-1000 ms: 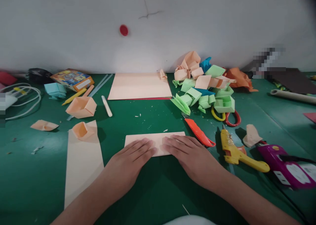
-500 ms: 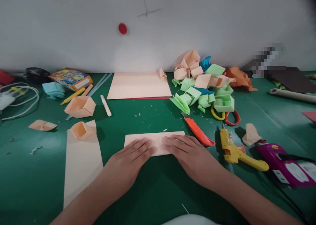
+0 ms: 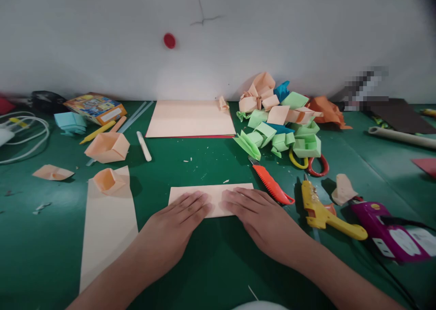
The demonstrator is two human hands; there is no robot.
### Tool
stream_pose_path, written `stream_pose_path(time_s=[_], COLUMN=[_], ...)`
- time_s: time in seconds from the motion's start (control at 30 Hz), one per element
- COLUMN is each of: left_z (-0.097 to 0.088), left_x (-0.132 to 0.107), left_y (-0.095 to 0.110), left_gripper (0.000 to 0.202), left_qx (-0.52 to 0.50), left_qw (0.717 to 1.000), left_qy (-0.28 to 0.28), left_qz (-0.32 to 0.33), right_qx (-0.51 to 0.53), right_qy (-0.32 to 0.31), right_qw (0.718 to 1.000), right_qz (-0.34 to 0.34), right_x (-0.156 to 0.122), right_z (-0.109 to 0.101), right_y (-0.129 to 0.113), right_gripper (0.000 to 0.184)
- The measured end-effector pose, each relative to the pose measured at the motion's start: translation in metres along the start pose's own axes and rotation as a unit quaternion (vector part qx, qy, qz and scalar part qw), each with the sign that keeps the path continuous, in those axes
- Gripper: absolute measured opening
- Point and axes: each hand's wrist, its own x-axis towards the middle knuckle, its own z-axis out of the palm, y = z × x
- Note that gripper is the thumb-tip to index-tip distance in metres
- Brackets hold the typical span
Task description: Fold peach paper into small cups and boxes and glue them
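Observation:
A folded peach paper strip (image 3: 207, 193) lies flat on the green table (image 3: 190, 164) in front of me. My left hand (image 3: 172, 226) rests on its near left part with the fingers stretched out flat. My right hand (image 3: 262, 214) lies flat on the near right part, fingers spread and pointing left. The fingertips of both hands almost meet at the paper's middle. Neither hand grips anything.
A long peach strip (image 3: 109, 226) with a small folded cup (image 3: 107, 180) lies left. An orange cutter (image 3: 272, 185), yellow glue gun (image 3: 323, 212), purple device (image 3: 391, 233) and scissors (image 3: 311, 164) lie right. Folded paper shapes (image 3: 279, 119) pile at the back, beside a peach sheet (image 3: 190, 118).
Both hands stay flat on the folded paper. Only the view has shifted slightly.

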Motion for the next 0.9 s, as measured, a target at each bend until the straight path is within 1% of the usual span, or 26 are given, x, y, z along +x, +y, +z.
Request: stream_pose_path(time_s=[0.2,0.4,0.53,0.7,0.9], left_z=[0.0019,0.0053,0.0063,0.0077,0.0077], left_x=[-0.0023,-0.0058,-0.0065,-0.0066,-0.0061], left_y=[0.0001,-0.0002,-0.0001,-0.0006,-0.0004], left_gripper=[0.068,0.073,0.074,0.074,0.074], left_qx=[-0.007,-0.010,-0.027,-0.013,-0.033], left_qw=[1.000,0.999,0.999,0.999,0.998], left_qy=[-0.023,-0.036,-0.035,-0.029,-0.032], left_qz=[-0.008,-0.012,-0.021,-0.016,-0.031], right_qx=[0.003,0.009,0.007,-0.010,-0.020], right_qy=[-0.015,-0.010,-0.012,-0.023,-0.031], right_qw=[1.000,1.000,1.000,1.000,0.999], right_qz=[0.004,0.007,0.005,-0.002,-0.003], right_x=[0.0004,0.0004,0.0005,0.0005,-0.0002], right_z=[-0.0017,-0.0025,-0.0028,-0.0042,-0.0065], right_y=[-0.0017,-0.0028,-0.0024,-0.0038,-0.0063], right_gripper=[0.055,0.057,0.055,0.054,0.054])
